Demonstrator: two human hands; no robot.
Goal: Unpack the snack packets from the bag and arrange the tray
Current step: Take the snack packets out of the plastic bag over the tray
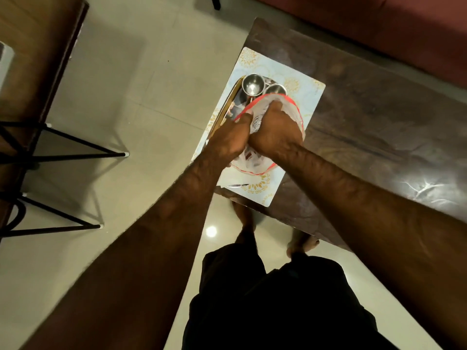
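You're gripping the bag rim with both hands, left hand and right hand (fingers clenched); be spreading it wide, clear of the cups.

dark wooden table | patterned placemat on it | black-legged chair left | tiled floor
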